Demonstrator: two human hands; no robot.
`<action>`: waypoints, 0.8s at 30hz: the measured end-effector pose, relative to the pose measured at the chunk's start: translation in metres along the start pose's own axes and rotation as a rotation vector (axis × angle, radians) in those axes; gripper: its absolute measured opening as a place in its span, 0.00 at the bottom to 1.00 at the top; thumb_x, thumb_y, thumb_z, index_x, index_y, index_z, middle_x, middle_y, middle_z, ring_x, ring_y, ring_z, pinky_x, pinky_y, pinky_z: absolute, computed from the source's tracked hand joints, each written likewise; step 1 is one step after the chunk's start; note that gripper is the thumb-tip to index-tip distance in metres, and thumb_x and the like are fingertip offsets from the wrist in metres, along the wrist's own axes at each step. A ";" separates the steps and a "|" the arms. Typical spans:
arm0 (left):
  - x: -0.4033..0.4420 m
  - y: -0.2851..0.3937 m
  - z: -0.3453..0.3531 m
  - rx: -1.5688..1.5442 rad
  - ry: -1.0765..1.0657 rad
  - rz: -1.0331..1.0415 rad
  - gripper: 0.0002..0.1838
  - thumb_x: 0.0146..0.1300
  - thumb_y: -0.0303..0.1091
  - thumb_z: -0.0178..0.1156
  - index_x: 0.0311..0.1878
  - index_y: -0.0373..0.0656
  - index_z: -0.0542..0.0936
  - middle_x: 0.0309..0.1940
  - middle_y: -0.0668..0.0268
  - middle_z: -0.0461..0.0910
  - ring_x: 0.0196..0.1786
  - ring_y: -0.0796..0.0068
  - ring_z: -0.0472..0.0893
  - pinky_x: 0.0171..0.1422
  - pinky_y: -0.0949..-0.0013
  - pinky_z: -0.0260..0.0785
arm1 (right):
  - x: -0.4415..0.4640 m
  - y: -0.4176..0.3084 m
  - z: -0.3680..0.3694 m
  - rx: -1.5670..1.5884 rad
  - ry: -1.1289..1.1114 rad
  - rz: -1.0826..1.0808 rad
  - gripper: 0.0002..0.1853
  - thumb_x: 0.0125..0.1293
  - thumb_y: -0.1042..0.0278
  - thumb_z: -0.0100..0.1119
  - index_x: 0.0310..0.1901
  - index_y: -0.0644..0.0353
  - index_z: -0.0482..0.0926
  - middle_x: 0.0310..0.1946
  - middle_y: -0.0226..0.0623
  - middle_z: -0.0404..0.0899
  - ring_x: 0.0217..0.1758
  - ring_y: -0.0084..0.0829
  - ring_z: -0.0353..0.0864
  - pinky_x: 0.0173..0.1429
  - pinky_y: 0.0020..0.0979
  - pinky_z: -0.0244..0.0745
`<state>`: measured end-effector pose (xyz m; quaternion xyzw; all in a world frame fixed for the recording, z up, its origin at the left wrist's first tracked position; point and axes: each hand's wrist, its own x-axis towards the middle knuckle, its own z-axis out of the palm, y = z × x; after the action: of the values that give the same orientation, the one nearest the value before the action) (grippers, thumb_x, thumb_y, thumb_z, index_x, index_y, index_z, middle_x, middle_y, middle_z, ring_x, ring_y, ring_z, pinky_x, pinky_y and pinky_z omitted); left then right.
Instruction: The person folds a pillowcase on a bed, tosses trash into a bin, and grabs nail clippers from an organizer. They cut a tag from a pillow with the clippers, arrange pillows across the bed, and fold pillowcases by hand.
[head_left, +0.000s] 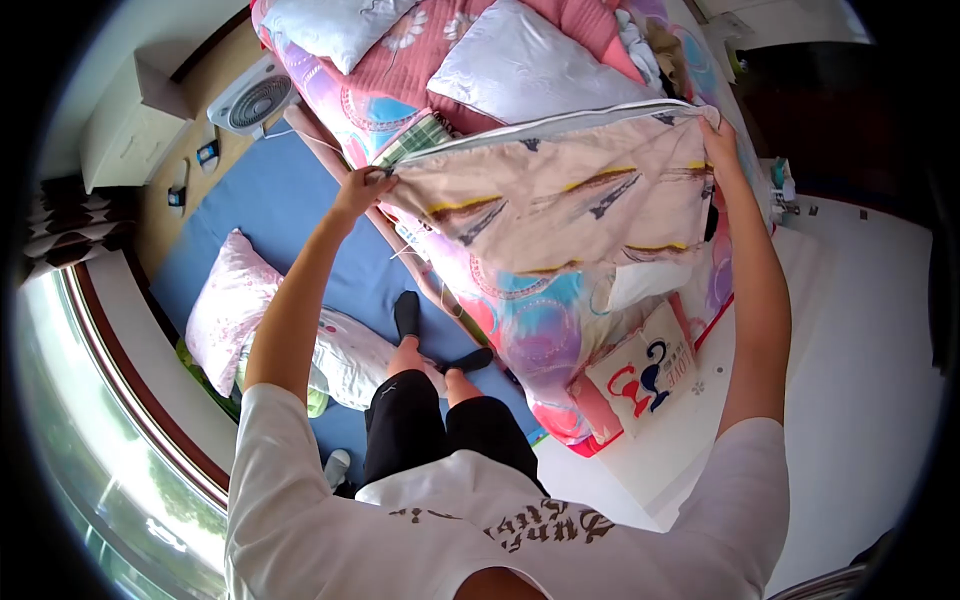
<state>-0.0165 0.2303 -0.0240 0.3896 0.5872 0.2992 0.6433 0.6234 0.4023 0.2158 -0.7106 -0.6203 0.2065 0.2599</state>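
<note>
A peach pillowcase (560, 195) with dark tower prints and yellow streaks is stretched between my two hands above the bed. Its upper edge shows a pale strip. At its left corner, my left hand (365, 190) is closed on the fabric. The upper right corner is pinched in my right hand (718, 142). The cloth hangs down from this edge in loose folds, hiding part of the bed. Behind it lies a white pillow (535, 65) on a quilted pink cover (400, 55).
A patterned bed sheet (545, 310) covers the bed, with a printed cushion (645, 370) near its corner. On the blue floor mat (310, 240) lie a pink pillow (232, 305) and bundled bedding (345, 360). A fan (252, 95) stands by a white cabinet (130, 130).
</note>
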 end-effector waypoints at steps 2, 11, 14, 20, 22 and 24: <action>0.050 -0.036 -0.007 0.021 0.037 0.048 0.18 0.69 0.43 0.72 0.51 0.38 0.84 0.32 0.74 0.83 0.31 0.84 0.77 0.34 0.74 0.69 | 0.034 0.027 0.053 -0.119 -0.011 -0.003 0.17 0.73 0.63 0.64 0.56 0.66 0.83 0.49 0.43 0.88 0.52 0.35 0.86 0.60 0.34 0.76; 0.092 -0.074 -0.004 -0.011 0.248 0.073 0.20 0.68 0.42 0.72 0.52 0.35 0.83 0.32 0.68 0.84 0.29 0.82 0.78 0.32 0.74 0.71 | 0.063 0.064 0.164 -0.322 0.229 0.080 0.21 0.76 0.52 0.57 0.58 0.60 0.84 0.52 0.53 0.87 0.58 0.55 0.85 0.63 0.45 0.76; 0.068 -0.062 0.002 -0.045 0.250 0.143 0.17 0.69 0.42 0.71 0.48 0.36 0.83 0.30 0.70 0.82 0.28 0.84 0.76 0.30 0.74 0.68 | 0.036 0.064 0.140 -0.193 0.297 0.030 0.22 0.76 0.53 0.56 0.58 0.62 0.84 0.53 0.53 0.86 0.59 0.54 0.84 0.65 0.43 0.75; -0.008 -0.031 0.043 -0.249 0.262 0.262 0.11 0.75 0.40 0.66 0.45 0.41 0.82 0.33 0.77 0.78 0.37 0.91 0.72 0.40 0.79 0.65 | -0.097 0.065 0.054 0.099 0.411 0.104 0.22 0.82 0.57 0.51 0.60 0.71 0.80 0.55 0.45 0.85 0.58 0.35 0.82 0.63 0.33 0.74; -0.039 -0.027 0.053 -0.249 0.182 0.266 0.10 0.76 0.39 0.64 0.45 0.42 0.81 0.34 0.79 0.76 0.38 0.90 0.70 0.41 0.79 0.63 | -0.157 0.089 0.017 0.180 0.380 0.201 0.22 0.83 0.55 0.51 0.60 0.69 0.79 0.53 0.39 0.84 0.56 0.32 0.79 0.63 0.32 0.72; -0.069 -0.019 0.069 -0.264 0.124 0.299 0.09 0.77 0.38 0.63 0.45 0.43 0.80 0.35 0.79 0.75 0.38 0.90 0.69 0.41 0.78 0.62 | -0.224 0.093 -0.011 0.207 0.430 0.244 0.21 0.84 0.55 0.50 0.58 0.68 0.80 0.50 0.35 0.83 0.53 0.27 0.77 0.61 0.30 0.71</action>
<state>0.0416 0.1517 -0.0032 0.3657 0.5169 0.4892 0.5998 0.6698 0.1702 0.1597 -0.7775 -0.4362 0.1430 0.4299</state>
